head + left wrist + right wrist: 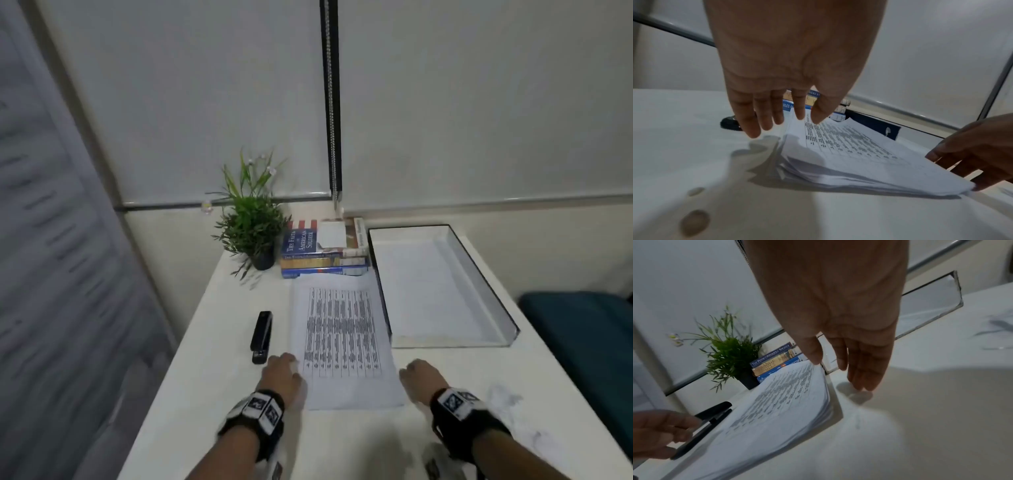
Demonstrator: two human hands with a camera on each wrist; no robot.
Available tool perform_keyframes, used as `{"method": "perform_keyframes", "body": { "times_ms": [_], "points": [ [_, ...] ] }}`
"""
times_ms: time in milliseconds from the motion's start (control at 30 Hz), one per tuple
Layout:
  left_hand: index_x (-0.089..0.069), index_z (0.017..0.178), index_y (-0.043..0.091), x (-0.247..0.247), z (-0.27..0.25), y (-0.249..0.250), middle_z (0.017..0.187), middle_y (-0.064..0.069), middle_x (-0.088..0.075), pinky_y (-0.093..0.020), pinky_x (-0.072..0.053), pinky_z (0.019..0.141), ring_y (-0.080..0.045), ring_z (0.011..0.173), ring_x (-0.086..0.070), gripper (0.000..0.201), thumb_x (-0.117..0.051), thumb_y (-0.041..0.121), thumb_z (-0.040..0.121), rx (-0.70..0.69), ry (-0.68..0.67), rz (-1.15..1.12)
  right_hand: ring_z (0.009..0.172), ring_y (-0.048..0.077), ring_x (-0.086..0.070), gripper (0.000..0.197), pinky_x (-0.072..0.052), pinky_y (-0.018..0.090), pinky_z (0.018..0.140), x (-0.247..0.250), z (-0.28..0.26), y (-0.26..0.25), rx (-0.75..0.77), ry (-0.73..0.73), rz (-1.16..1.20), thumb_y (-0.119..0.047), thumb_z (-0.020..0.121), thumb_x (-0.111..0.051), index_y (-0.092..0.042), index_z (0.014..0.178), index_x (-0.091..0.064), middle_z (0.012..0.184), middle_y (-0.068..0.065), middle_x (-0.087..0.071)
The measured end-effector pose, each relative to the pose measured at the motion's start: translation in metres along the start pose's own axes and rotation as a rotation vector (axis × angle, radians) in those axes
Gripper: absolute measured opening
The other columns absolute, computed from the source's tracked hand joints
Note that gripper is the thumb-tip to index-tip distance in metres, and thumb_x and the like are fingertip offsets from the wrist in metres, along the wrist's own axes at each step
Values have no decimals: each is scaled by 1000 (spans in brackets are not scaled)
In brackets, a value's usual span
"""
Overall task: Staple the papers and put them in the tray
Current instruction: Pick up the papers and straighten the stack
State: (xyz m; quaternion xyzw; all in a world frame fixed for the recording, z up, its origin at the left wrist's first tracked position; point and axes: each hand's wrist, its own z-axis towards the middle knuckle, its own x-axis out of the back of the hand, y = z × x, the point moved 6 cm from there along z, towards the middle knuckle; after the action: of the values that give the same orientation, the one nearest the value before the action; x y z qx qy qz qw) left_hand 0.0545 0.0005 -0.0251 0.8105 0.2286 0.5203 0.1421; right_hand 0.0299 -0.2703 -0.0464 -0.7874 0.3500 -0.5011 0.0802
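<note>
A stack of printed papers [342,342] lies on the white desk [212,394], its sheets loose at the near edge [849,162] [777,410]. My left hand [282,371] hovers at the stack's left edge, fingers [756,120] straight and relaxed, holding nothing [659,431]. My right hand [416,377] is at the stack's right edge, fingers [863,369] extended near the desk [970,155]. A black stapler [262,335] lies left of the papers [709,421]. The clear tray [479,284] sits to the right of the papers.
A potted plant [250,219] and a pile of books [325,250] stand at the back of the desk against the wall. A dark teal seat [582,342] is to the right of the desk. Crumpled clear plastic [507,404] lies by my right wrist.
</note>
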Motion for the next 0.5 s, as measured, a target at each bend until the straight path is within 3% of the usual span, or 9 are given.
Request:
{"method": "perform_keyframes", "body": {
  "times_ms": [100, 167, 200, 300, 367, 433, 500],
  "points": [
    [-38, 134, 13, 0, 14, 5, 134, -19, -42, -36, -40, 103, -34, 123, -47, 49, -47, 12, 86, 112, 62, -69, 79, 24, -53, 33, -35, 25, 71, -1, 16, 0, -24, 14, 157, -20, 89, -42, -8, 58, -43, 70, 11, -54],
    [-36, 134, 11, 1, 21, 7, 133, -21, -42, -36, -41, 100, -36, 121, -47, 49, -48, 11, 86, 187, 85, -108, 66, 23, -50, 37, -43, 30, 73, -1, 23, -6, -59, 3, 195, -19, 87, -43, -12, 50, -39, 48, 3, -51],
    [-35, 134, 10, 0, 23, 8, 134, -22, -40, -36, -42, 99, -36, 120, -47, 49, -48, 11, 87, 216, 74, -138, 62, 23, -49, 37, -47, 34, 76, -1, 25, -8, -69, -9, 218, -18, 86, -44, -13, 50, -39, 45, 3, -51],
    [-32, 136, 8, 0, 32, 12, 137, -23, -38, -37, -43, 99, -36, 121, -47, 51, -49, 16, 89, 274, 31, -209, 78, 26, -54, 30, -52, 40, 85, -7, 30, -12, -98, -104, 282, -18, 89, -46, -16, 59, -45, 79, 13, -55],
    [-32, 135, 4, -1, 38, 12, 138, -22, -43, -37, -42, 100, -36, 122, -48, 51, -48, 18, 89, 301, -23, -208, 90, 31, -58, 21, -49, 43, 90, -10, 31, -19, -68, -128, 227, -14, 88, -45, -3, 73, -55, 94, 27, -57],
    [-36, 133, 1, -1, 40, 12, 138, -21, -46, -35, -41, 101, -35, 123, -49, 48, -46, 16, 89, 312, -47, -236, 112, 34, -54, 24, -41, 36, 97, -12, 27, -24, -46, -120, 111, -7, 89, -43, 8, 103, -55, 120, 30, -56],
    [-43, 129, -1, 0, 41, 10, 137, -21, -48, -34, -41, 101, -34, 123, -49, 43, -45, 16, 89, 312, -37, -240, 122, 31, -48, 24, -35, 29, 95, -13, 21, -28, 20, -103, 41, -5, 91, -41, 6, 110, -48, 131, 26, -50]
  ]
}}
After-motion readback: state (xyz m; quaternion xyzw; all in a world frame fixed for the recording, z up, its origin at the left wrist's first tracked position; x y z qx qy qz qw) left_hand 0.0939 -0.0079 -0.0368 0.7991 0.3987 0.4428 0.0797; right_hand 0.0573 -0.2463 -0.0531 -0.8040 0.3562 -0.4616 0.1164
